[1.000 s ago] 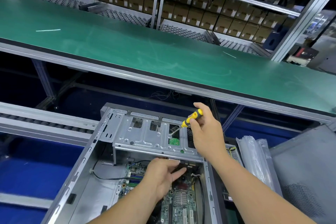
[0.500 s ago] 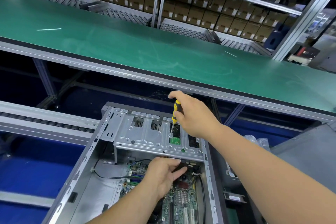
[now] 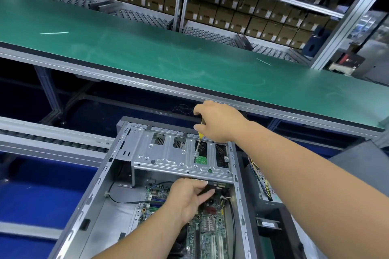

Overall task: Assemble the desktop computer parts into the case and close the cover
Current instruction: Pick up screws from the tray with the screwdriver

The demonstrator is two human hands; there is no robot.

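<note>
Right hand (image 3: pixel 219 121) is closed around a yellow-handled screwdriver (image 3: pixel 199 140), held nearly upright with its tip set on a screw (image 3: pixel 196 153) in the silver drive cage (image 3: pixel 179 154) at the far end of the open computer case (image 3: pixel 101 191). Left hand (image 3: pixel 187 200) is reached under the near edge of the cage, its fingers pressed against a dark part there; whether that part is gripped cannot be told. A green motherboard (image 3: pixel 208 235) is seen on the case floor below the left hand, and a black cable (image 3: pixel 124 201) is looped across the bare metal to its left. Just right of the case, a unit with yellow wires (image 3: pixel 263 183) is seen. Beyond the case, a green table (image 3: pixel 147 52) is stretched across the view, and shelves of brown boxes (image 3: pixel 231 14) are stacked behind it.
</note>
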